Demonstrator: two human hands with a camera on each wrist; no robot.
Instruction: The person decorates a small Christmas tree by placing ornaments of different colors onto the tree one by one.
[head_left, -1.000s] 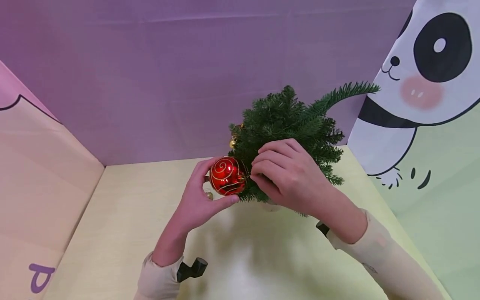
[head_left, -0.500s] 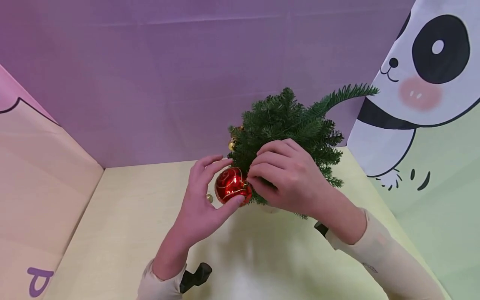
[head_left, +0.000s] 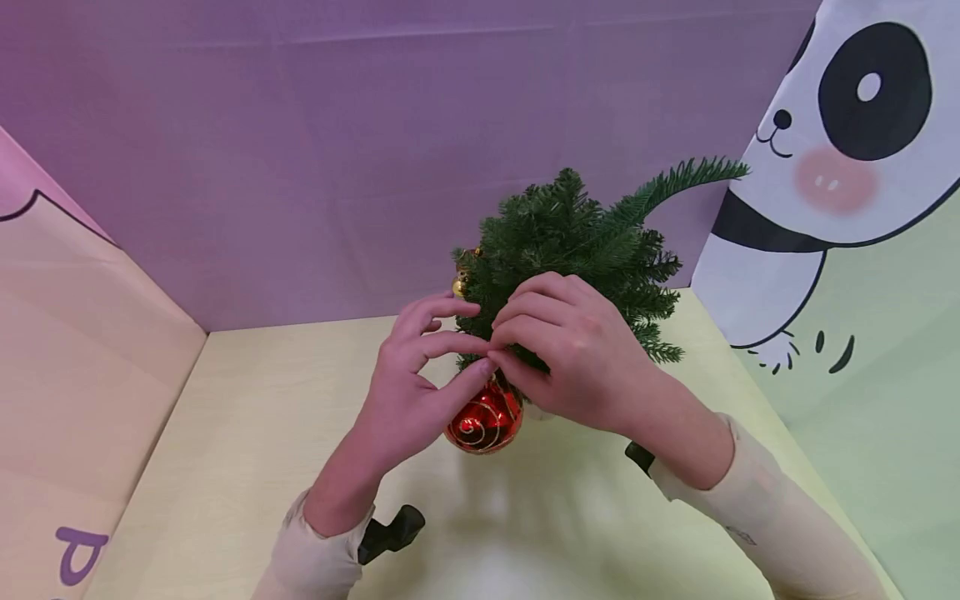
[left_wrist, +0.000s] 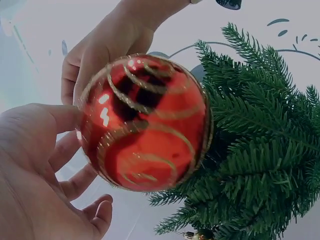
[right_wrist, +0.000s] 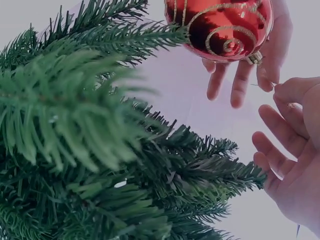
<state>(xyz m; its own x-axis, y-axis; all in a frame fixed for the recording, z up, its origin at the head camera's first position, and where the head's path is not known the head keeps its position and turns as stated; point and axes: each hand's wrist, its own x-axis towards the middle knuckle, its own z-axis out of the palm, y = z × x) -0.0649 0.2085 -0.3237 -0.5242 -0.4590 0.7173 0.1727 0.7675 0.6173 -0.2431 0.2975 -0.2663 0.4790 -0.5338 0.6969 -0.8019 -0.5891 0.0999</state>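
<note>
Here, the base of the small green tree is hidden behind the two hands in the head view, so what it stands in cannot be made out. The hanging loop of the red ball is too fine to see there; in the right wrist view only a thin thread shows near the fingertips of the right hand. Both forearms are cut off by the lower frame edge, and the right wrist view shows near branches out of focus.

The tree stands at the back of the pale yellow table, close to the purple wall. A panda picture covers the right wall. One long branch sticks out to the upper right. A small gold ball hangs on the tree's left side.

The red ball is glossy with gold glitter swirls and a gold cap. It hangs just below the meeting fingertips, at the tree's lower front edge, above the table.

The left hand reaches up from lower left, fingers bent, fingertips meeting those of the right hand. The right hand comes in from lower right, fingers curled, thumb and forefinger pinched together at the branch tips above the ball. The left hand's fingers are loosely spread and do not wrap the ball; whether they pinch the thread cannot be told.
</note>
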